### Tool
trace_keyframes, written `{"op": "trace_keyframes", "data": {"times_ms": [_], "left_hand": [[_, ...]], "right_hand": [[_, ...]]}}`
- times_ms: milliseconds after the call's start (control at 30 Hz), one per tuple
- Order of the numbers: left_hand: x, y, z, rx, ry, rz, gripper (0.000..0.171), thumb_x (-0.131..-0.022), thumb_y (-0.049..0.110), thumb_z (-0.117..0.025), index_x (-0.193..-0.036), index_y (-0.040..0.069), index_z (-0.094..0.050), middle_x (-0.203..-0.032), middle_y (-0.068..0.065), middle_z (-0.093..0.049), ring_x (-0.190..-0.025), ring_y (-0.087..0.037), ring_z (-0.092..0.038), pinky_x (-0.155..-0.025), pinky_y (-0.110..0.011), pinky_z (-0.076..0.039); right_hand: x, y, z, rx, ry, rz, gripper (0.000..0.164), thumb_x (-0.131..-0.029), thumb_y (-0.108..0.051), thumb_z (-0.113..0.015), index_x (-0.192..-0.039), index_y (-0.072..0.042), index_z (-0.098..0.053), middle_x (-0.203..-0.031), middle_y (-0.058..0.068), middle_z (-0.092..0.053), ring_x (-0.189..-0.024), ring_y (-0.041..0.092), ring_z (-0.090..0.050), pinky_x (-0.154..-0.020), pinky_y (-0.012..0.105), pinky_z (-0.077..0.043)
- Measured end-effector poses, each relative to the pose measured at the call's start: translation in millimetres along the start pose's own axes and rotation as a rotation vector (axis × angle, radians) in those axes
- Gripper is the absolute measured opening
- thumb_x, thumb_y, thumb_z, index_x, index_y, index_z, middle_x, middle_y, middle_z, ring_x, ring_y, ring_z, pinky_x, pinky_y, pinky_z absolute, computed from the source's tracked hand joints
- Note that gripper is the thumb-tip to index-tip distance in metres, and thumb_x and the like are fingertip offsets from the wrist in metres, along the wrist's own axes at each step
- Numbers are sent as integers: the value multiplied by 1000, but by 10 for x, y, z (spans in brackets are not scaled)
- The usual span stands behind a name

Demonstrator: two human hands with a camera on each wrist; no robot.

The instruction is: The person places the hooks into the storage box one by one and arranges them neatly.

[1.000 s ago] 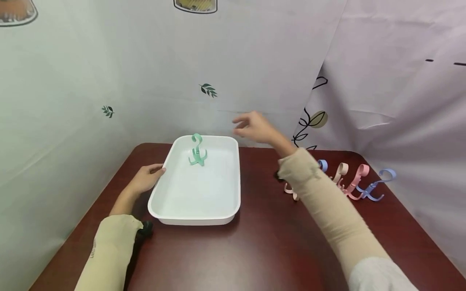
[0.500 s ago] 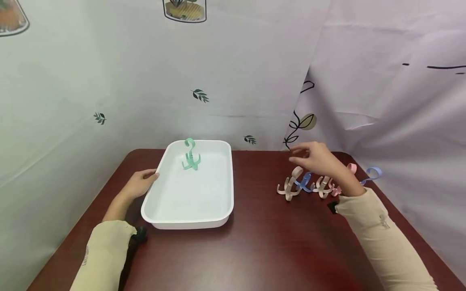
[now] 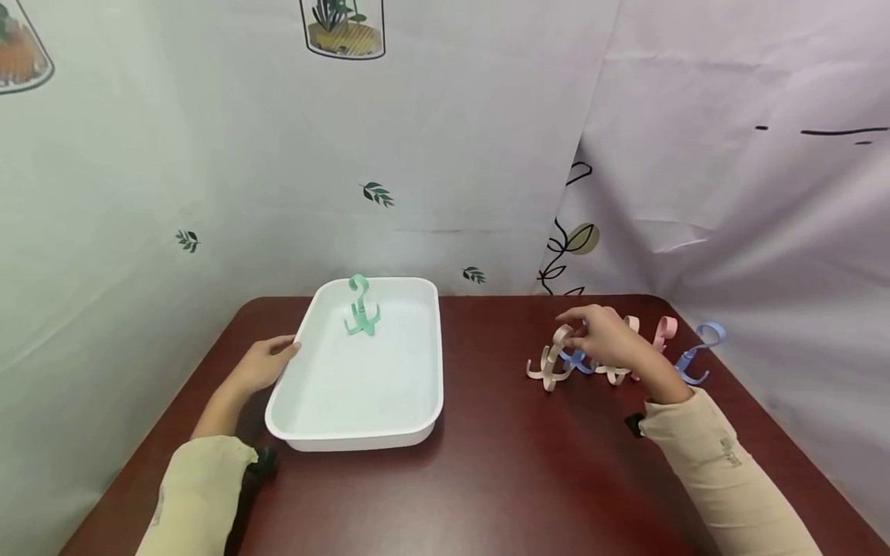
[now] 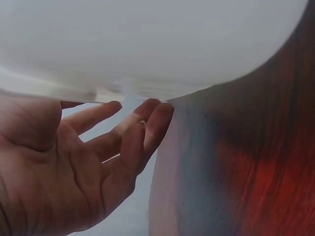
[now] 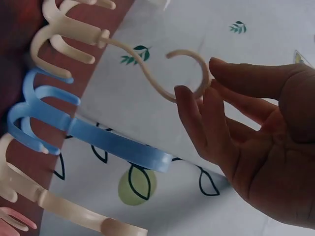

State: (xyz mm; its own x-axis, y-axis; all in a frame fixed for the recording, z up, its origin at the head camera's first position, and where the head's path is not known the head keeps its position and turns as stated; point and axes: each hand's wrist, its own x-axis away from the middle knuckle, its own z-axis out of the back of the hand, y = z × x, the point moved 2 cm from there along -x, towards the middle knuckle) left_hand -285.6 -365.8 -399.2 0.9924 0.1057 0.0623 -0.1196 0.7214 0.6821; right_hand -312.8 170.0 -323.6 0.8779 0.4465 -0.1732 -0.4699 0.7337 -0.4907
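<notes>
A white tray (image 3: pixel 354 442) stands left of the middle, holding a green four-pronged hook hanger (image 3: pixel 361 318) near its far end. My left hand (image 3: pixel 260 364) holds the tray's left rim, fingertips against the rim's outer side in the left wrist view; the thumb is mostly hidden there. To the right, my right hand (image 3: pixel 603 336) has thumb and fingertips at the top loop of a beige hook hanger (image 5: pixel 74 29), pinching it. The hanger's prongs sit on the table. A blue hanger (image 5: pixel 49 115) stands close beside it, partly behind the hand in the head view.
Behind the right hand are another beige hanger (image 5: pixel 24 182), a pink hanger (image 3: pixel 665 330) and a second blue hanger (image 3: pixel 698 354). The dark red table (image 3: pixel 473 494) meets a white printed cloth (image 3: pixel 445 139) at its back edge.
My right hand has moved from above the tray's far right corner rightward and down to the beige hanger's loop. My left hand stays at the tray rim; the head view has tilted slightly.
</notes>
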Motion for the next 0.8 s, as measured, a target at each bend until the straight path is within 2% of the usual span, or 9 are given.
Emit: {"op": "trace_keyframes", "data": {"times_ms": [133,300,500,667,800], "left_hand": [[2,-10,-8,3,7,-7,59,-106,33,-43,-144,-12,-38,-134,-39,-49,-110,-49,-59,-88,-56,-52],[-8,-31,-17,7,5,-6,60,-106,34,-43,-144,-12,-39,-135,-39,-48,-111,-49,-59,-88,-56,-52],[6,-41,9,7,7,-4,60,-106,35,-43,-145,-11,-38,-136,-38,-47,-113,-49,-57,-89,-57,-51],[-6,-26,-16,10,18,-11,58,-106,33,-43,-144,-11,-40,-135,-38,-49,-112,-48,-59,-89,-56,-51],[-2,-31,-24,14,25,-7,57,-106,32,-44,-144,-11,-41,-133,-37,-51,-111,-47,-60,-88,-56,-52]], "right_hand": [[-28,52,-41,-33,32,-18,32,-85,2,-73,-116,9,-67,-92,15,-74,-77,24,-71,-55,28,-52],[-60,101,-82,-82,73,-6,26,-84,-1,-76,-109,6,-72,-87,11,-75,-72,15,-69,-54,27,-53],[-140,104,-143,-151,76,32,17,-85,-11,-79,-99,-3,-77,-83,5,-74,-62,11,-64,-55,28,-51],[-238,-3,-138,-153,72,51,16,-86,-19,-80,-97,-8,-78,-83,2,-75,-61,14,-64,-59,31,-50],[-408,-210,-72,-188,100,79,18,-87,-20,-79,-99,-6,-78,-86,8,-76,-57,16,-63,-51,31,-49]]}}
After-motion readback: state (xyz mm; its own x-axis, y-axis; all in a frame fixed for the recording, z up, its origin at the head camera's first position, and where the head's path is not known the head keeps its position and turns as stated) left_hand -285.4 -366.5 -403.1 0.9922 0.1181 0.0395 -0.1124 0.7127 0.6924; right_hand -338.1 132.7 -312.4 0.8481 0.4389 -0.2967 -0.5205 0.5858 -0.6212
